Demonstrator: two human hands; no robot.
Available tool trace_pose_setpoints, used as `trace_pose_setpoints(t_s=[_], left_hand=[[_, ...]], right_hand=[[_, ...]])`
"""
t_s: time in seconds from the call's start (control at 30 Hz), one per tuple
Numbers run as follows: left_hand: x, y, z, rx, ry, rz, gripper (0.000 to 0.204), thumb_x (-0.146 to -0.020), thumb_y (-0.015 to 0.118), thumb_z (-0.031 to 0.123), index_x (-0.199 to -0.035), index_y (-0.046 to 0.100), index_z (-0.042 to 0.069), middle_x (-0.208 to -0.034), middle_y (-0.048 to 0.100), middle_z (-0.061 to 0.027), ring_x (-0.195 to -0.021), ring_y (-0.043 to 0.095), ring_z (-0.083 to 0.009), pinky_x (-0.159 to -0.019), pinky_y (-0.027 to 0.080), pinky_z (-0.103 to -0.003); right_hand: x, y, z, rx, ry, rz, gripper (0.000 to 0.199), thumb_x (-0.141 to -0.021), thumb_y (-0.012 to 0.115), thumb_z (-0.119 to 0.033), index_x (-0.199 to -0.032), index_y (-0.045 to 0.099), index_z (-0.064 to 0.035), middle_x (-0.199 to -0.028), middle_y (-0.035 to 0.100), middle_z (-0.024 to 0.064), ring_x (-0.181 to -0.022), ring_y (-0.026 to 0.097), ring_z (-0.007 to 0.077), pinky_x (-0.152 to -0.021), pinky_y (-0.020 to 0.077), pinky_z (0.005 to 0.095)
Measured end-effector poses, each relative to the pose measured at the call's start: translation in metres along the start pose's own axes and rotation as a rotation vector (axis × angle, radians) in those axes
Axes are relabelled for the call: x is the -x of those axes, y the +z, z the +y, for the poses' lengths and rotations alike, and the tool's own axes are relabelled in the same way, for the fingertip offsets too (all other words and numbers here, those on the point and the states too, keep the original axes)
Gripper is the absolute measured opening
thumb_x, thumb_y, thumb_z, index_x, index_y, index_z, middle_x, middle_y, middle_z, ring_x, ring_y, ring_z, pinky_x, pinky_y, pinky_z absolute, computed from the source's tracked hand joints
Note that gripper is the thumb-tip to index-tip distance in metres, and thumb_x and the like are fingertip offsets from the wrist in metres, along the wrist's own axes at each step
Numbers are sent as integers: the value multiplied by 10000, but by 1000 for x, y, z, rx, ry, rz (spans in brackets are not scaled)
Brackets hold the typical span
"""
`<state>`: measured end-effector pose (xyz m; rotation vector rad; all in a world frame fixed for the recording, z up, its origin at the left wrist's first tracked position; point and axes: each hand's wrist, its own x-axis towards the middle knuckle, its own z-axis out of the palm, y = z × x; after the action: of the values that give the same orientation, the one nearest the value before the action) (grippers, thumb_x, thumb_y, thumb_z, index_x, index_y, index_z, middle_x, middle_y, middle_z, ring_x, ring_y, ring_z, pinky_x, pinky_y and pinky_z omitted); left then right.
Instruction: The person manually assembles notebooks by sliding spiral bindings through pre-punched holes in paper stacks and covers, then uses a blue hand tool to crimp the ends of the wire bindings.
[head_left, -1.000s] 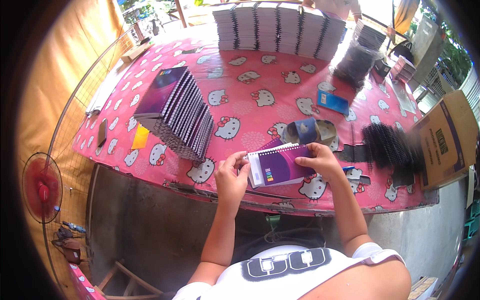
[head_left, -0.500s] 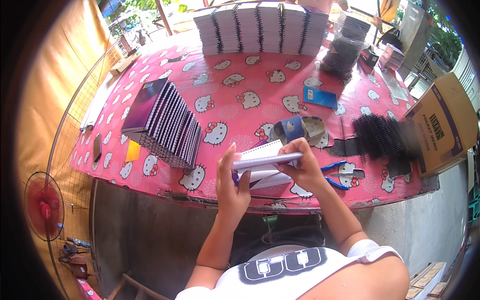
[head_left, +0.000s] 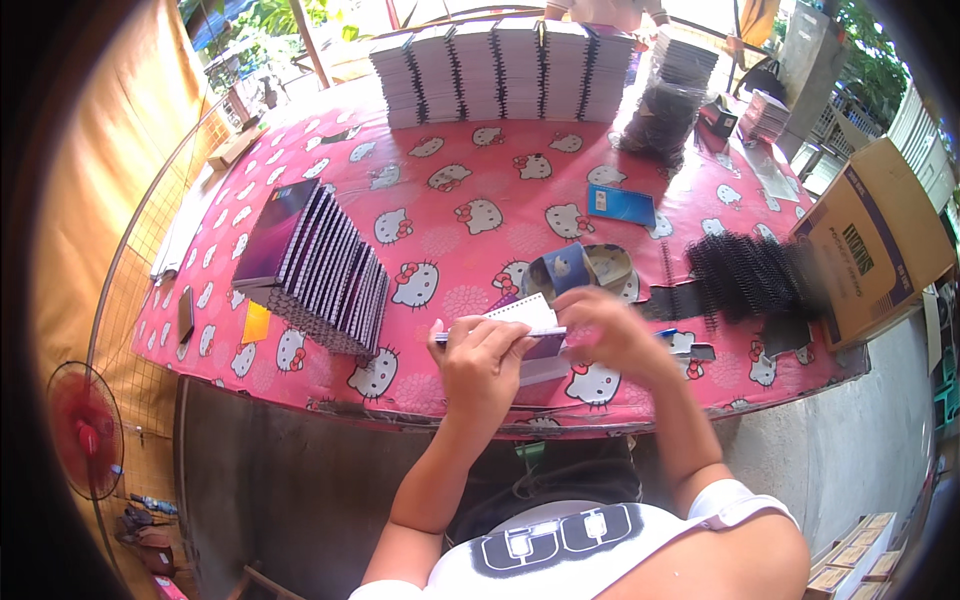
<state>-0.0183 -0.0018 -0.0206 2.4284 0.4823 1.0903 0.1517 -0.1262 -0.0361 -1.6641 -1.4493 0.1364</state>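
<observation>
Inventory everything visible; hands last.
Held notepad: one, white edge, centre
Punched pages: uncounted, white, behind notepad
Notebook stack: one, purple, table's left
Bound stacks: about six, white, far edge
Wrapped bundle: one, black, far right
Flat pad: one, blue, right of centre
Rounded items: about two, blue and beige, centre
Coils: pile, black, right
Box: one, brown, right edge
Flat piece: one, yellow, left
Fan: one, red, lower left
Table: one, pink, centre
Person: one, pale clothing, far edge
Tool handle: one, blue, right
Left hand: one, bare, gripping notepad
Right hand: one, bare, blurred, centre
</observation>
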Motion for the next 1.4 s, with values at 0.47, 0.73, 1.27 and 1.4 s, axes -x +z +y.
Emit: trace_pose_setpoints(t_s=[0.47,0.73,1.27,1.4], left_hand=[[-3,-1,7,-100,37,-55,250,-780,729,206,-1029,725,180,-999,653,28,-1042,537,-170,-1067,138,-551],[-3,-1,9,-41,30,-43,217,-748,748,235,-954,739,168,-965,662,28,-1025,552,-187,-1049,164,-552],[-1,2,7,32,39,17,184,-724,761,191,-901,735,149,-831,672,20,-841,556,-164,-858,313,-378],[0,2,4,34,30,15,198,-706,766,175,-895,721,142,-841,681,15,-834,562,-166,-841,318,-365]], right_hand=[[13,-50,-7,-53,102,63,280,-767,666,59,-1028,688,-38,-834,652,78,-724,603,120,-635,477,249],[18,-22,-35,-85,199,272,249,-696,776,-9,-935,716,-51,-851,658,42,-759,610,99,-653,487,242],[0,-28,-41,1,114,-25,145,-836,650,-89,-971,606,-61,-788,625,53,-682,625,208,-595,485,349],[0,-18,-48,130,6,47,151,-801,673,-98,-917,583,-63,-844,571,81,-730,610,287,-590,477,379]])
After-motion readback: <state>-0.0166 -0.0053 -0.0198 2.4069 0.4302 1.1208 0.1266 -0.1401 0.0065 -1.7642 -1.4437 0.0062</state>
